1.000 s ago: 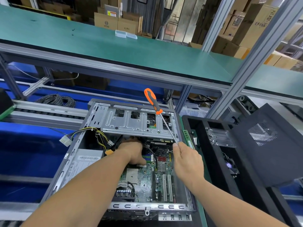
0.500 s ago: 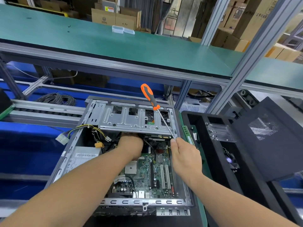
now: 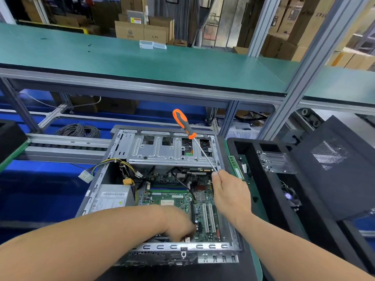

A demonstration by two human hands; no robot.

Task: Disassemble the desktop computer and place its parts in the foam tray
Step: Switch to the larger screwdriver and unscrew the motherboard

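Note:
The open desktop case (image 3: 121, 147) lies on its side before me, its green motherboard (image 3: 176, 199) exposed. My left hand (image 3: 179, 226) reaches down to the near edge of the motherboard; its fingertips are hidden, so its grasp is unclear. My right hand (image 3: 229, 191) pinches the metal shaft of an orange-handled screwdriver (image 3: 182, 123), handle pointing up and away. A power supply (image 3: 110, 197) with yellow and black cables (image 3: 121, 165) sits at the left inside the case. The black foam tray (image 3: 261, 191) stands to the right, holding a clear plastic part (image 3: 274, 161) and a fan (image 3: 289, 196).
A silver drive cage (image 3: 166, 151) spans the far end of the case. A RAM stick (image 3: 235, 166) lies between case and tray. The black side panel (image 3: 334, 169) leans over the tray's right side. A coil of cable (image 3: 79, 130) lies behind the conveyor rail. A green shelf (image 3: 142, 63) overhangs.
My left hand has drawn back from under the drive cage to the near edge of the motherboard. My right hand keeps the screwdriver nearly where it was.

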